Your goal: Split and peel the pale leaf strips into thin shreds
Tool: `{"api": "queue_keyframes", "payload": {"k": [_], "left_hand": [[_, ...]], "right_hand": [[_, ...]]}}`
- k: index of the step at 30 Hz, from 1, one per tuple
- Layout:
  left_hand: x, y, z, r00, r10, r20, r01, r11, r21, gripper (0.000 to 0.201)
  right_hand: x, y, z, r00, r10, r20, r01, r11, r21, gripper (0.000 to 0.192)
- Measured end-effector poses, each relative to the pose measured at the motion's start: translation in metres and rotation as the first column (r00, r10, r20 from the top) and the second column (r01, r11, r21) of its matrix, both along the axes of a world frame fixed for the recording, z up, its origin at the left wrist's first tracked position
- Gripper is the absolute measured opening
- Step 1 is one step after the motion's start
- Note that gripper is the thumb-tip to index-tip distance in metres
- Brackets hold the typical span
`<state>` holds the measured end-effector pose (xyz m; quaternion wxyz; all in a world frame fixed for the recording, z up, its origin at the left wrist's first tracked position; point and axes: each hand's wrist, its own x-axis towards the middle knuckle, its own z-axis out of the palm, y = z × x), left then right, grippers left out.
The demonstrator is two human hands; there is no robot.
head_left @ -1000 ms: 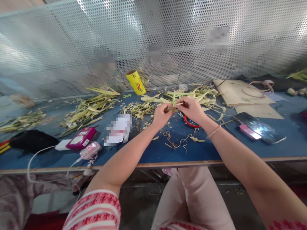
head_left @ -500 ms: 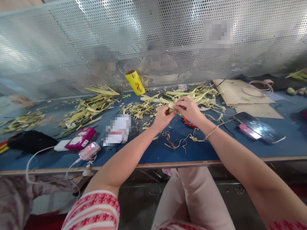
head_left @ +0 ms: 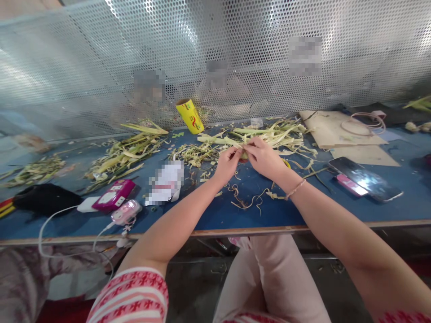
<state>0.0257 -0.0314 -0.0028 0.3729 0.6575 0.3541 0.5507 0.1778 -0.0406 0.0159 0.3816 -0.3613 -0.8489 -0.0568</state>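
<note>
The left hand (head_left: 229,162) and the right hand (head_left: 264,157) meet above the blue counter (head_left: 208,211), both closed on one small green stalk piece (head_left: 244,155) that sits between their fingertips, equally near to each hand, its long axis running about left to right. Just beyond the hands lies the pile of pale leaves (head_left: 269,132); the yellow tube (head_left: 190,115) stands further back to the left. Its red mark is too small to read, and the labels on the mesh are blurred.

pale green leaf strip (head_left: 243,155), pinched between fingertips
</note>
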Motion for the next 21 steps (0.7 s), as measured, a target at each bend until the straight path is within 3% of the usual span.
{"api": "queue_keyframes", "payload": {"k": [4,7,10,14,17,21], "left_hand": [[-0.003,0.004,-0.006,1.0,-0.021,0.012,0.02,0.999,0.035,0.029],[-0.004,0.008,-0.01,0.998,0.048,0.03,-0.049,0.997,0.06,0.035],[-0.004,0.009,-0.01,0.995,0.099,0.027,-0.1,0.994,0.044,0.039],[-0.002,0.005,-0.006,0.995,0.096,-0.011,-0.096,0.995,-0.01,0.038],[-0.002,0.002,-0.002,0.995,0.089,-0.034,-0.089,0.996,0.004,0.037],[-0.002,0.002,0.0,0.998,0.059,-0.001,-0.059,0.998,0.023,0.035]], "right_hand": [[-0.004,-0.007,0.0,0.998,0.012,0.055,-0.012,1.0,0.011,0.037],[-0.005,-0.008,0.0,0.993,0.091,0.077,-0.091,0.996,0.0,0.035],[-0.005,-0.004,-0.002,0.99,0.111,-0.082,-0.116,0.991,-0.067,0.036],[-0.004,0.006,-0.004,0.92,0.003,-0.392,-0.097,0.971,-0.22,0.027],[-0.003,0.009,-0.001,0.879,-0.064,-0.473,-0.117,0.931,-0.345,0.013],[-0.004,0.008,0.004,0.836,-0.106,-0.538,-0.19,0.865,-0.465,0.01]]}}
